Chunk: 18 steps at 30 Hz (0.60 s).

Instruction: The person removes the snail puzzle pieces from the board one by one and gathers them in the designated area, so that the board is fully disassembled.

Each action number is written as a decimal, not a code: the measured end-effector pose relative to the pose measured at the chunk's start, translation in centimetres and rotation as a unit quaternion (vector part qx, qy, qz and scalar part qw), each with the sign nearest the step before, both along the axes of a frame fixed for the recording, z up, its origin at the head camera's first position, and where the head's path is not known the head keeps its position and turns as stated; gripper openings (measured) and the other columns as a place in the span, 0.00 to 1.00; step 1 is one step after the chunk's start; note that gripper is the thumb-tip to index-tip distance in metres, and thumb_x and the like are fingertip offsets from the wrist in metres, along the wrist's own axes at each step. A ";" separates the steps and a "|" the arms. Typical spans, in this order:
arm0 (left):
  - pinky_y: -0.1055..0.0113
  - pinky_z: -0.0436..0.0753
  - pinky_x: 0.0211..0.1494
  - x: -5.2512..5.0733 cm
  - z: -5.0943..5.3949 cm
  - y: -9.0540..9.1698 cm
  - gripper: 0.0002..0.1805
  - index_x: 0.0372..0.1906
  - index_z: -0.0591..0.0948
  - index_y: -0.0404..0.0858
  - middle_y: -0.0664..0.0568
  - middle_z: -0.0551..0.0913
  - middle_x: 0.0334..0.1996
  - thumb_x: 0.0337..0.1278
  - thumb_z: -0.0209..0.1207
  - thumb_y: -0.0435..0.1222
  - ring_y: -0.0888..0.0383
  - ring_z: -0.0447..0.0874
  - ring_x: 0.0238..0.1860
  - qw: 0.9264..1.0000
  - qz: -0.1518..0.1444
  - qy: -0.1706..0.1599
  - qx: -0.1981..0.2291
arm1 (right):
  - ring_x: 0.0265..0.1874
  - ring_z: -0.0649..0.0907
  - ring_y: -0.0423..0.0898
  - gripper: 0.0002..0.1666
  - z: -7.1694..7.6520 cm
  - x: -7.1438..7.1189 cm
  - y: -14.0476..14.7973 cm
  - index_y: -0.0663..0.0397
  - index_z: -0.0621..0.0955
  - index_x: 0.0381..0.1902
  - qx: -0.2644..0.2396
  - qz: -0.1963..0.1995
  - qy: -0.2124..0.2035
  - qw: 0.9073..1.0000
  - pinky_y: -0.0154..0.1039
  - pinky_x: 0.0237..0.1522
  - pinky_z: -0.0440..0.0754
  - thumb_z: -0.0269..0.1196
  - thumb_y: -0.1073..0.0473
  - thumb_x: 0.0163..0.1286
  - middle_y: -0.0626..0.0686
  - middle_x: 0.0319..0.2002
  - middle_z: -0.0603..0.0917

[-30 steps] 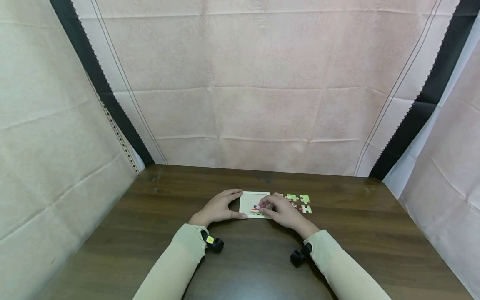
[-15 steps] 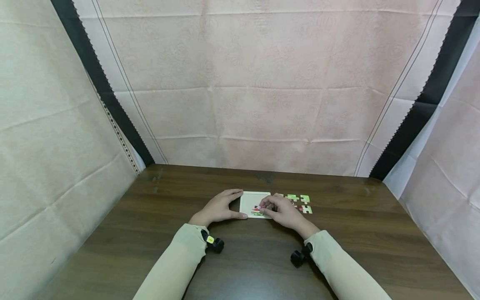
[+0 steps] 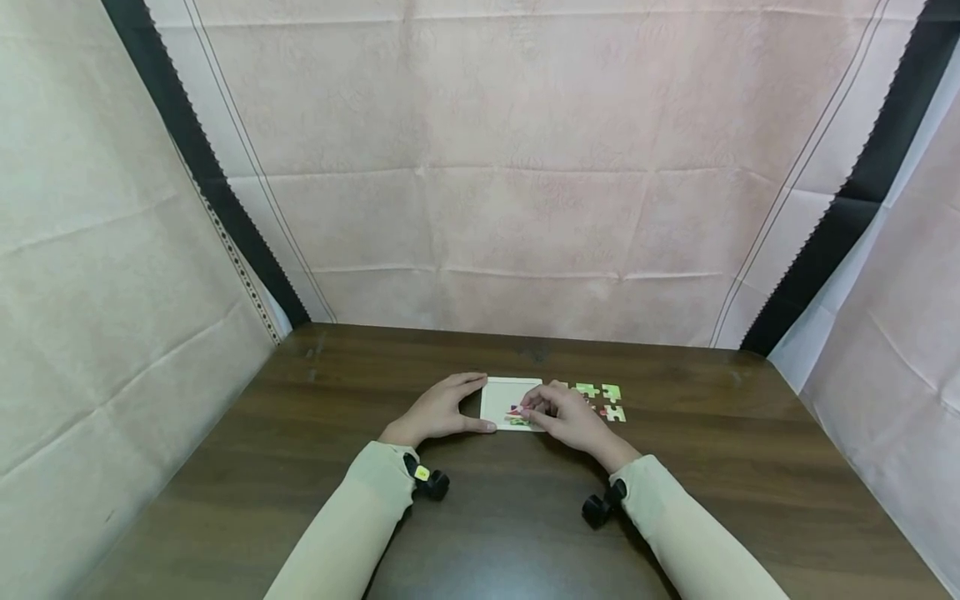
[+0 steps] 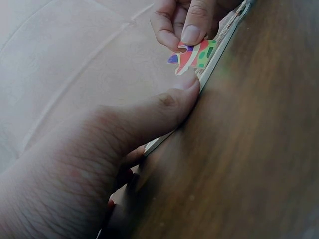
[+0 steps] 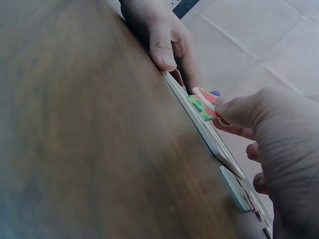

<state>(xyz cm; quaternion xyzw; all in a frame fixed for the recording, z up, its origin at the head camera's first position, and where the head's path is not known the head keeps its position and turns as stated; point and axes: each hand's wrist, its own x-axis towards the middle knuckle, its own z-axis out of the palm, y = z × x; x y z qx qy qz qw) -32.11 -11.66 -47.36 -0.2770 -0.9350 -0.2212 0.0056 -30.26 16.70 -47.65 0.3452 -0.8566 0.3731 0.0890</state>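
A white puzzle tray (image 3: 504,400) lies on the brown table. My left hand (image 3: 442,408) spans its left side, holding it with the thumb at the near corner and the fingers toward the far corner. Between thumb and fingers, my right hand (image 3: 564,417) pinches a jigsaw piece (image 5: 203,103) printed in red, green, white and purple. This piece is tilted over the tray's near edge; whether its underside touches the tray cannot be told. Beyond the right hand lie several loose jigsaw pieces (image 3: 612,392), partly hidden by its fingers.
The brown table (image 3: 480,517) reaches to a pale cloth backdrop (image 3: 525,217) at the back, with cloth on both sides too. A small black camera (image 3: 596,511) sits at the right wrist, another camera (image 3: 433,485) at the left.
The head view has tipped slightly, so the table appears a little higher. Both hands keep nearly the same place at the tray, and the right still pinches the jigsaw piece.
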 end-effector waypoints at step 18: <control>0.52 0.65 0.73 0.3 0.2 0.0 0.59 0.78 0.63 0.48 0.60 0.62 0.76 0.44 0.60 0.76 0.55 0.58 0.75 1.000 0.003 0.000 -0.005 | 0.36 0.80 0.38 0.05 0.1 0.1 0.1 0.38 0.85 0.44 -0.010 0.000 0.004 1.000 0.38 0.35 0.80 0.67 0.53 0.71 0.39 0.36 0.81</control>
